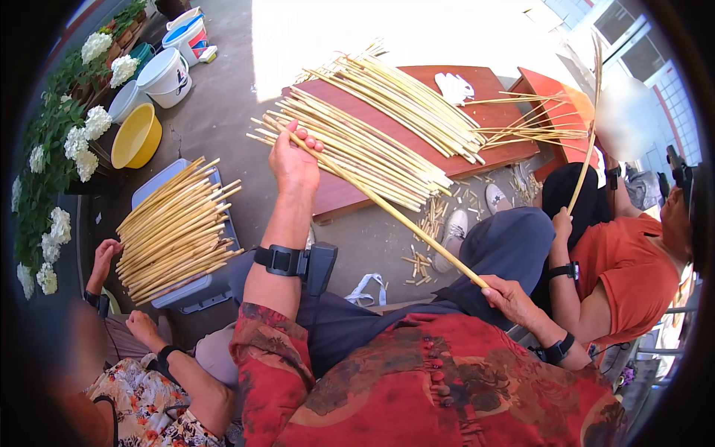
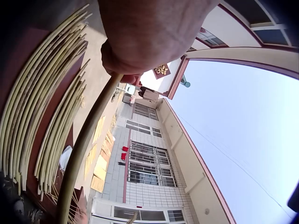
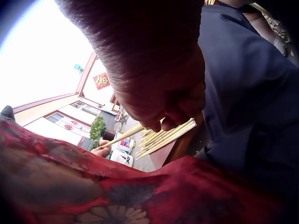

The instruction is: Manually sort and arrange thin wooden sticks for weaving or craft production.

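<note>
A long pale stalk slants across the lap between the two hands. My left hand, palm up, holds its upper end with the fingers curled round it. Near the right knee my right hand grips the lower end between thumb and fingers. In the left wrist view the stalk runs down from the left hand. The right wrist view shows the right hand on the stalk, its fingertips partly in shadow. Beyond the left hand, stalks lie in rows on a red-brown board.
Another bundle of stalks lies on a grey-blue container at left, beside a seated person. At right, a person in an orange shirt holds a stalk. White gloves lie on the board; cut pieces litter the ground.
</note>
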`<move>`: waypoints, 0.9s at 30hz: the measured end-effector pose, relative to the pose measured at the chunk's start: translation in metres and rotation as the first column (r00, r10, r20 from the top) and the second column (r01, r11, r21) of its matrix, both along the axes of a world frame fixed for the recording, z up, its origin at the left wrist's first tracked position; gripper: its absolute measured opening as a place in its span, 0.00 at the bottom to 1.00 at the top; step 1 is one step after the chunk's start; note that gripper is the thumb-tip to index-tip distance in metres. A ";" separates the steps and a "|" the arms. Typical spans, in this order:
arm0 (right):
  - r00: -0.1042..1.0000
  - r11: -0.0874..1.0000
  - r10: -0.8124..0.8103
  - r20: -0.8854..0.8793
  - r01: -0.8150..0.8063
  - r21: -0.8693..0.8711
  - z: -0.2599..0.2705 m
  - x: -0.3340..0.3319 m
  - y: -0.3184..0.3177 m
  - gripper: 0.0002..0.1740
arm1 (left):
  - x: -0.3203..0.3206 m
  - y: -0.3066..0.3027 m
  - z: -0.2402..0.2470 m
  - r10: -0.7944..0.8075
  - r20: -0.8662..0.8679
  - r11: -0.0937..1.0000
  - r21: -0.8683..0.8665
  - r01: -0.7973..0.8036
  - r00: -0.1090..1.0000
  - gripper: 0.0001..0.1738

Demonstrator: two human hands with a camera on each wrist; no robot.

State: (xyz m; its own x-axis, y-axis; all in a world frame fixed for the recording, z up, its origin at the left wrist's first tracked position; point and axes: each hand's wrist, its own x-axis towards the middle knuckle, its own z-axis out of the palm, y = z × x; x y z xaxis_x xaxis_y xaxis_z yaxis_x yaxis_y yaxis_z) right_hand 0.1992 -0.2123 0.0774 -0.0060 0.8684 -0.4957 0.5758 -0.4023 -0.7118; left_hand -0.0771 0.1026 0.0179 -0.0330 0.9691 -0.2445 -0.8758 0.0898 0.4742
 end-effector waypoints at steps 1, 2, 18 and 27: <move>1.000 1.000 0.020 0.019 -0.020 0.017 -0.002 0.003 -0.001 0.15 | -0.007 0.007 0.000 0.009 -0.004 1.000 0.009 -0.009 1.000 0.12; 0.998 0.999 0.039 0.043 -0.040 0.033 -0.006 0.007 -0.002 0.16 | -0.012 0.010 0.004 0.014 -0.004 1.000 -0.005 -0.014 1.000 0.12; 0.993 0.981 0.071 0.095 -0.087 0.174 -0.012 -0.002 0.024 0.16 | 0.019 -0.005 -0.009 -0.084 -0.108 0.995 -0.065 0.077 0.991 0.19; 0.984 0.940 0.084 0.155 -0.129 0.317 -0.021 -0.015 0.065 0.14 | 0.044 -0.033 -0.013 -0.319 -0.189 0.948 -0.067 0.312 0.929 0.15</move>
State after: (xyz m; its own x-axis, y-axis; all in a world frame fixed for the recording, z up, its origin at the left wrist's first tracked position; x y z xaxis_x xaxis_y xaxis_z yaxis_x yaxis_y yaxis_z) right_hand 0.1839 -0.1474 0.0564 -0.0595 0.9800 -0.1898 0.7035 -0.0937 -0.7045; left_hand -0.0331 0.0691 0.0054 0.2225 0.9282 -0.2984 -0.6903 0.3661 0.6241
